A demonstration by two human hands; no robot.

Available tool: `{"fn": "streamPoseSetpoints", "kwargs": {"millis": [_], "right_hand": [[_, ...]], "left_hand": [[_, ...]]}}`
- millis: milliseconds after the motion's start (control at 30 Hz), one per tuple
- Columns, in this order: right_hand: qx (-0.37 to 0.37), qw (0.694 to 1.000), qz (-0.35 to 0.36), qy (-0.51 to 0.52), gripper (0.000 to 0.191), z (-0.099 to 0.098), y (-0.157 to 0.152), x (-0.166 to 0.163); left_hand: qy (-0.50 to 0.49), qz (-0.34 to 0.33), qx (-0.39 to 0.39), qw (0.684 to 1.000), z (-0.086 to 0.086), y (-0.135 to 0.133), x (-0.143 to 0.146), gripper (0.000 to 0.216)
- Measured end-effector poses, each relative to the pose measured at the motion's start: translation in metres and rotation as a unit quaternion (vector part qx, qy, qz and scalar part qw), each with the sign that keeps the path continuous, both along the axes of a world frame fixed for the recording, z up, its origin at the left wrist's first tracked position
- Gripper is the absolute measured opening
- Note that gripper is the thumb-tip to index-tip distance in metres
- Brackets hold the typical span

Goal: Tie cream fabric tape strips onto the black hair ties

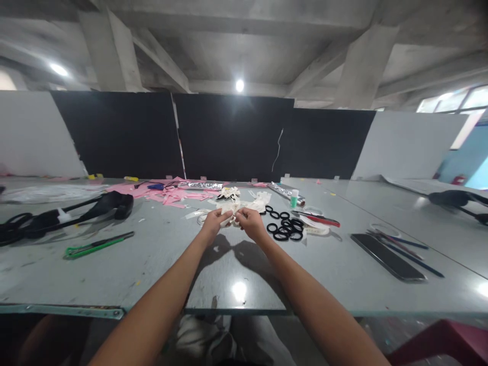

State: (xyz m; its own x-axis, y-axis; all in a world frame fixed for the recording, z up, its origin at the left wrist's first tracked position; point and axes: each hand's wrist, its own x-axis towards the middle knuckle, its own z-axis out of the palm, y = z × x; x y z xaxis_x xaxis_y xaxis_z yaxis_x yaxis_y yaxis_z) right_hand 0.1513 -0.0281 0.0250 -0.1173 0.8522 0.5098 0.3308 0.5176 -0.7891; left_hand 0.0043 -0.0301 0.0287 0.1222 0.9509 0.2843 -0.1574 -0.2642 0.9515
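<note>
Both hands meet over the middle of the table with fingers pinched. My left hand [214, 223] grips the left side of a small cream piece, which looks like ribbon or fabric. On the other side of it, my right hand [249, 222] pinches with thumb and forefinger; the fingers hide most of the piece. Just behind the hands lies a loose heap of cream strips [260, 200], with a further cream bunch [229, 193] on something dark. Black rings, like hair ties [284, 231], lie in a pile to the right of my right hand.
Right of the rings are red-handled scissors [322, 220], a small green-and-white bottle [294, 198], a phone [387, 256] and pencils [415, 259]. At left lie a green cutter knife [97, 246], a black strapped item [114, 204] and pink scraps [171, 195]. Dark panels [232, 137] stand behind.
</note>
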Motion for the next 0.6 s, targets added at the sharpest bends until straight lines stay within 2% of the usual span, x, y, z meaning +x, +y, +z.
{"fn": "streamPoseSetpoints", "kwargs": {"millis": [267, 400, 600], "right_hand": [[-0.002, 0.998, 0.022, 0.054, 0.025, 0.0009, -0.0039, -0.0043], [-0.030, 0.994, 0.038, 0.093, 0.023, 0.0029, -0.0057, -0.0071], [-0.028, 0.998, 0.033, 0.051, 0.022, 0.0012, -0.0039, -0.0065]], "left_hand": [[-0.063, -0.014, -0.022, 0.998, 0.0010, 0.0012, 0.0005, 0.034], [-0.076, -0.032, -0.029, 0.996, 0.0042, -0.0034, 0.0015, 0.032], [-0.073, -0.019, -0.036, 0.996, 0.0023, -0.0043, -0.0006, 0.033]]}}
